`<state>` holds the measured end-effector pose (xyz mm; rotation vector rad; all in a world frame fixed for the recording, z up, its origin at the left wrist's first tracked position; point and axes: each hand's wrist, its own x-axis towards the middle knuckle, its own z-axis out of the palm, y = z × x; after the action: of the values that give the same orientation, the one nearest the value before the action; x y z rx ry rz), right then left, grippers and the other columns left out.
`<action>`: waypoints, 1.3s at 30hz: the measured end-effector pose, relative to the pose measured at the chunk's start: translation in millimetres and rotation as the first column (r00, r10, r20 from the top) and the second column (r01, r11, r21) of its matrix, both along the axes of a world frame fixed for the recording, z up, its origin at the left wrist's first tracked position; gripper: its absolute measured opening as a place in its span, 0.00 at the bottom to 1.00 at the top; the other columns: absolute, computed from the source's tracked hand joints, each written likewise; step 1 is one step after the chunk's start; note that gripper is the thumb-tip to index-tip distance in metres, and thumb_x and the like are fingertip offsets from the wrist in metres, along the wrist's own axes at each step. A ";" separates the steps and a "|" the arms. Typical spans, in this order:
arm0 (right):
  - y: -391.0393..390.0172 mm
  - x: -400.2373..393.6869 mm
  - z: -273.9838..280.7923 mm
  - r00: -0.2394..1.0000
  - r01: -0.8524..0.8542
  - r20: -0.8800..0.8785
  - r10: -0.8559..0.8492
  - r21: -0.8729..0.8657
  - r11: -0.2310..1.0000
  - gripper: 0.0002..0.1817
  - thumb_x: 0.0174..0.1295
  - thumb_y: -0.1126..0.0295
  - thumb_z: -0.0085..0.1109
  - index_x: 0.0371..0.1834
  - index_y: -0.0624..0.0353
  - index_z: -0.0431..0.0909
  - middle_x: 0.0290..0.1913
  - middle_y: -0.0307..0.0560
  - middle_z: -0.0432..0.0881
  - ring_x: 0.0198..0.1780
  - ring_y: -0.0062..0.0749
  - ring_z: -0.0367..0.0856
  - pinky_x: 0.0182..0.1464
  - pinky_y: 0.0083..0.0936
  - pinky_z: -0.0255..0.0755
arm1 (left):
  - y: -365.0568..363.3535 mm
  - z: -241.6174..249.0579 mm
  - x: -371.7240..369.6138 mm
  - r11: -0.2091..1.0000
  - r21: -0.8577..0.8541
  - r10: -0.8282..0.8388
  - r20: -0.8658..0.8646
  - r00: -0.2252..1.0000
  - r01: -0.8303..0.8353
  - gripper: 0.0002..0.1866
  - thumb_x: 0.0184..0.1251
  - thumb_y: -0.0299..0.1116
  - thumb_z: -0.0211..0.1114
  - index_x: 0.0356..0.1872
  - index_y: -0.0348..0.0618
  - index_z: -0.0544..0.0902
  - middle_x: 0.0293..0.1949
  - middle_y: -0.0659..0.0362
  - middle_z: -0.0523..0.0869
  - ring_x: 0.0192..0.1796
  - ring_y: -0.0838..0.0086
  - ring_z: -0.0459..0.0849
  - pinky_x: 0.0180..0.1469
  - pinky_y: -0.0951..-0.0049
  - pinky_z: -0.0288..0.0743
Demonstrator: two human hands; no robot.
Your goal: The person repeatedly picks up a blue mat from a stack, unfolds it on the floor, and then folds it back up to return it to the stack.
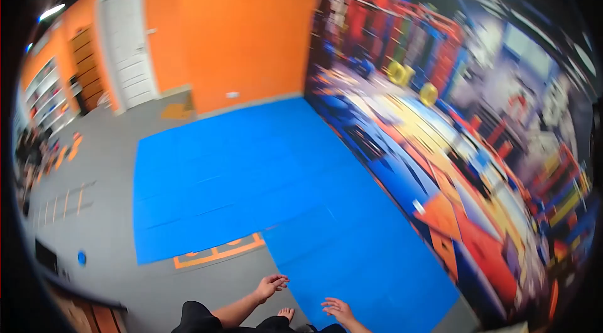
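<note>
My left hand hangs in the air low in the head view, over the grey floor by the edge of the blue mat. Its fingers are loosely bent and a little apart, with nothing held. To its right, my right hand is raised above the mat's near part, fingers spread and holding nothing. Between and below the two hands a bare foot shows on the floor. Neither hand touches the mat.
A printed mural wall runs along the mat's right side; an orange wall stands behind it. At left are a white door, shelves, a floor ladder and a small blue object. Orange floor markings border the mat.
</note>
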<state>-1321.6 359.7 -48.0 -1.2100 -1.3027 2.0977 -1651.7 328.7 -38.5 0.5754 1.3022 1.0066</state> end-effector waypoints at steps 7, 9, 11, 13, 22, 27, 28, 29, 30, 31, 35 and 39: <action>84.4 -63.4 9.0 0.985 -0.109 -0.137 0.102 -0.049 0.993 0.29 0.61 0.75 0.60 0.67 0.60 0.67 0.56 0.48 0.81 0.45 0.32 0.84 0.39 0.27 0.80 | -72.6 56.3 -15.5 0.890 -0.082 0.450 0.310 0.837 -0.448 0.20 0.76 0.42 0.56 0.61 0.40 0.75 0.56 0.58 0.83 0.51 0.71 0.83 0.52 0.69 0.76; 93.9 -90.4 38.1 0.949 -0.093 -0.310 0.052 -0.120 0.988 0.26 0.63 0.74 0.59 0.65 0.60 0.68 0.54 0.49 0.81 0.45 0.34 0.83 0.41 0.29 0.80 | -95.2 64.2 -3.8 0.828 -0.088 0.545 0.360 0.757 -0.554 0.20 0.76 0.42 0.56 0.61 0.41 0.75 0.57 0.57 0.82 0.52 0.70 0.83 0.53 0.68 0.76; 102.6 -110.7 62.6 0.907 -0.246 -0.382 0.180 -0.132 0.960 0.24 0.64 0.74 0.58 0.64 0.59 0.68 0.54 0.49 0.81 0.45 0.35 0.83 0.42 0.29 0.80 | -105.4 84.6 8.6 0.794 -0.083 0.592 0.327 0.736 -0.602 0.20 0.76 0.43 0.55 0.61 0.41 0.76 0.58 0.57 0.82 0.53 0.70 0.83 0.54 0.67 0.77; 105.0 -127.2 74.4 0.851 -0.358 -0.457 0.257 -0.149 0.922 0.23 0.65 0.74 0.57 0.64 0.59 0.69 0.53 0.50 0.81 0.45 0.36 0.83 0.43 0.29 0.80 | -114.7 104.7 28.2 0.723 -0.063 0.671 0.300 0.678 -0.688 0.21 0.77 0.43 0.54 0.61 0.41 0.75 0.57 0.57 0.82 0.53 0.71 0.83 0.54 0.67 0.77; 72.3 -202.3 98.7 0.633 -0.739 -0.541 0.553 -0.212 0.639 0.21 0.67 0.73 0.54 0.64 0.60 0.68 0.53 0.52 0.79 0.45 0.36 0.81 0.45 0.30 0.78 | -177.6 132.6 64.1 0.475 0.024 0.828 0.325 0.456 -0.880 0.21 0.79 0.42 0.50 0.62 0.37 0.72 0.59 0.54 0.80 0.56 0.67 0.81 0.58 0.65 0.76; 20.7 -240.0 127.0 0.571 -0.810 -0.561 0.600 -0.266 0.522 0.23 0.66 0.71 0.57 0.64 0.61 0.68 0.53 0.53 0.79 0.45 0.37 0.81 0.46 0.31 0.78 | -227.3 125.8 44.4 0.276 0.090 0.867 0.407 0.288 -0.957 0.21 0.79 0.41 0.47 0.63 0.36 0.71 0.60 0.51 0.78 0.58 0.63 0.80 0.59 0.63 0.75; 13.5 -247.8 129.2 0.569 -0.812 -0.558 0.605 -0.265 0.519 0.23 0.66 0.71 0.57 0.64 0.61 0.68 0.53 0.53 0.79 0.45 0.37 0.81 0.46 0.31 0.78 | -236.7 120.4 38.0 0.222 0.082 0.860 0.453 0.235 -0.972 0.22 0.79 0.41 0.46 0.63 0.36 0.70 0.60 0.50 0.78 0.58 0.61 0.80 0.59 0.62 0.75; 4.8 -255.0 130.1 0.551 -0.828 -0.555 0.623 -0.274 0.489 0.24 0.65 0.71 0.57 0.64 0.62 0.68 0.53 0.53 0.79 0.45 0.37 0.81 0.47 0.32 0.79 | -245.3 117.8 31.4 0.221 0.079 0.860 0.455 0.232 -0.972 0.22 0.79 0.41 0.46 0.63 0.36 0.70 0.60 0.50 0.78 0.58 0.61 0.80 0.59 0.62 0.75; -4.2 -267.6 129.8 0.533 -0.843 -0.556 0.638 -0.280 0.460 0.24 0.65 0.71 0.58 0.64 0.62 0.68 0.53 0.53 0.79 0.45 0.38 0.82 0.48 0.32 0.79 | -252.8 116.2 21.1 0.212 0.074 0.850 0.477 0.221 -0.974 0.22 0.80 0.41 0.46 0.63 0.36 0.70 0.61 0.49 0.77 0.59 0.61 0.79 0.60 0.61 0.75; -10.9 -279.6 124.9 0.537 -0.841 -0.537 0.650 -0.278 0.465 0.24 0.64 0.72 0.58 0.63 0.62 0.69 0.53 0.53 0.80 0.45 0.38 0.82 0.49 0.33 0.79 | -260.8 115.6 8.6 0.206 0.067 0.841 0.499 0.211 -0.976 0.22 0.80 0.41 0.45 0.64 0.35 0.70 0.62 0.49 0.77 0.59 0.60 0.78 0.60 0.60 0.74; -38.3 -341.5 116.9 0.567 -0.822 -0.541 0.621 -0.324 0.468 0.23 0.64 0.72 0.58 0.63 0.63 0.69 0.52 0.54 0.80 0.47 0.37 0.81 0.49 0.33 0.78 | -288.6 115.0 -48.0 0.243 0.090 0.786 0.565 0.251 -0.966 0.23 0.79 0.43 0.45 0.65 0.38 0.69 0.64 0.49 0.75 0.62 0.60 0.76 0.63 0.58 0.71; -65.8 -412.6 125.7 0.566 -0.820 -0.584 0.582 -0.325 0.472 0.21 0.65 0.74 0.55 0.62 0.61 0.71 0.53 0.54 0.81 0.49 0.42 0.83 0.50 0.38 0.78 | -312.9 120.8 -109.9 0.256 0.174 0.748 0.587 0.309 -0.951 0.25 0.78 0.45 0.47 0.65 0.37 0.69 0.64 0.49 0.74 0.62 0.59 0.76 0.64 0.56 0.70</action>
<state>-1734.2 293.8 77.7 -0.2572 -1.1029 3.3291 -1761.6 15.8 82.4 -0.1197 0.8982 2.3696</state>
